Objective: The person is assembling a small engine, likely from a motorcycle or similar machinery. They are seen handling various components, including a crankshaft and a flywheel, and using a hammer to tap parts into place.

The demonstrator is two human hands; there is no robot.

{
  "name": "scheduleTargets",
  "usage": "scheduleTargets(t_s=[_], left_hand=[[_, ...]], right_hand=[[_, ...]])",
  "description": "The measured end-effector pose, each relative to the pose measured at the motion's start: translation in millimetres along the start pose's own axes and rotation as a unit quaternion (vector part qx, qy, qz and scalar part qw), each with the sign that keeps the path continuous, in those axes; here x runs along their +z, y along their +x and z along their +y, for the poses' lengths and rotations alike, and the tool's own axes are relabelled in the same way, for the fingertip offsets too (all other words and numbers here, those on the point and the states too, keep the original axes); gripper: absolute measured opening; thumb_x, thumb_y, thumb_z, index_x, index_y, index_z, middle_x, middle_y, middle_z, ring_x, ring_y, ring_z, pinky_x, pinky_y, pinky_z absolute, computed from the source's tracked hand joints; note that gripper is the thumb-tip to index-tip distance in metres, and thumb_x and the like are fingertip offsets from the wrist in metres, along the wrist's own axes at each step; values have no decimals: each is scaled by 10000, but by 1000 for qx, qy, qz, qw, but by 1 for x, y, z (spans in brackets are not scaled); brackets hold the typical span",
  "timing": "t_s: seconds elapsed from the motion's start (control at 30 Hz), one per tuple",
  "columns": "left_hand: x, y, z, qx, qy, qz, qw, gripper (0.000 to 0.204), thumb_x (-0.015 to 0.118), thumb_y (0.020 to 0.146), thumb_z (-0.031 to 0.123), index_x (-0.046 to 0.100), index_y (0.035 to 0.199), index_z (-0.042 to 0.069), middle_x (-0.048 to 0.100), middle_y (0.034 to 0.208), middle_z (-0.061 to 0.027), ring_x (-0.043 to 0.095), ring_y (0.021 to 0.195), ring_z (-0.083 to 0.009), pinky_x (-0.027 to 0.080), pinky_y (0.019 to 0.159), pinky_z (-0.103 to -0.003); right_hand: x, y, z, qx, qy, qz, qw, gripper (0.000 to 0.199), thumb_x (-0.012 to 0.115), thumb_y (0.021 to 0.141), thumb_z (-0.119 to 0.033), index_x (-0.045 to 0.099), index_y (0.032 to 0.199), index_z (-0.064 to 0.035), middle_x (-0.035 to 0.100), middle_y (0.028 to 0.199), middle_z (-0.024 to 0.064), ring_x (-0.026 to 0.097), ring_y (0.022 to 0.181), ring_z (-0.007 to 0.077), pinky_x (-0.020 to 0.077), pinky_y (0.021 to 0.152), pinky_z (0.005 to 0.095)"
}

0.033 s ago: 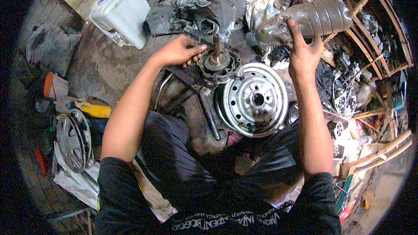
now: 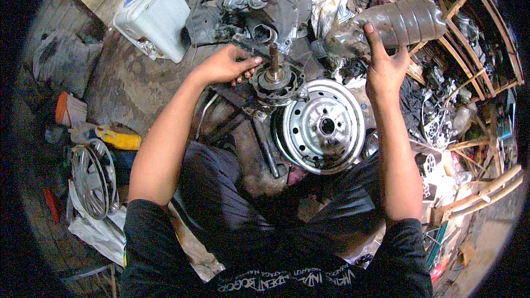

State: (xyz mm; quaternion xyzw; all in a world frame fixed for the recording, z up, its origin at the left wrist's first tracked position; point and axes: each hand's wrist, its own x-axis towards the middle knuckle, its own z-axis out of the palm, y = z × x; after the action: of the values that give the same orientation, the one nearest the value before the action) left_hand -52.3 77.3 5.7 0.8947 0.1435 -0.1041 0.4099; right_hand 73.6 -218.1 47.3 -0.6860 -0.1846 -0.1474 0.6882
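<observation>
Nearest, a silver steel wheel rim [image 2: 324, 127] lies flat by the person's knees. Just left and beyond it, the left hand [image 2: 223, 65] rests fingers curled on a greasy hub with an upright shaft [image 2: 274, 74]. Farther right, the right hand [image 2: 383, 66] grips a grimy plastic bottle [image 2: 395, 25], tilted. Far left sits a white plastic tank [image 2: 154, 19].

I count two hands at work, the left hand [image 2: 223, 66] and the right hand [image 2: 383, 66]. I see one steel wheel [image 2: 323, 127], one hub [image 2: 274, 80], one plastic bottle [image 2: 395, 22] and one white tank [image 2: 154, 16]. There is also one hubcap [image 2: 91, 179] and one yellow can [image 2: 118, 139].
</observation>
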Motion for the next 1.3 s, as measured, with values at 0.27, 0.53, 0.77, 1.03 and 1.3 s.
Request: scheduleTargets(t_s=[0.27,0.53,0.77,1.03,1.3], left_hand=[[8,1,-1,12,-44,37,998,483,625,997,483,666,828,33,610,688,10,544,545,-79,464,512,-261],[1,-8,15,3,63,88,994,548,628,986,477,662,1274,12,683,1261,-181,628,1192,-287,438,1066,-390],[15,9,-7,175,44,165,970,360,610,1019,343,685,1133,10,700,911,-54,593,751,-108,498,648,-294],[27,23,19,192,31,116,974,279,561,1029,176,687,1232,31,720,1129,-70,639,1065,-156,494,960,-308],[25,34,6,116,-22,101,988,352,588,1043,318,704,1151,4,722,1096,-62,619,1078,-148,448,997,-303]], right_hand=[[-14,16,29,90,144,32,985,644,813,879,-281,496,1374,-20,625,1241,136,618,1120,249,491,985,411],[-84,38,105,432,357,36,827,489,651,945,-497,591,1282,-147,619,1228,92,600,1105,262,560,865,388],[-197,16,218,533,118,-14,837,515,632,911,-556,646,1122,-86,682,957,109,660,777,300,579,703,455],[-277,-29,332,524,-185,-137,820,533,740,839,-375,610,1209,-14,681,1080,133,664,854,304,548,754,506],[-286,-55,376,432,-329,-260,798,574,775,740,-212,646,1217,78,721,1075,164,682,871,291,562,767,446]])
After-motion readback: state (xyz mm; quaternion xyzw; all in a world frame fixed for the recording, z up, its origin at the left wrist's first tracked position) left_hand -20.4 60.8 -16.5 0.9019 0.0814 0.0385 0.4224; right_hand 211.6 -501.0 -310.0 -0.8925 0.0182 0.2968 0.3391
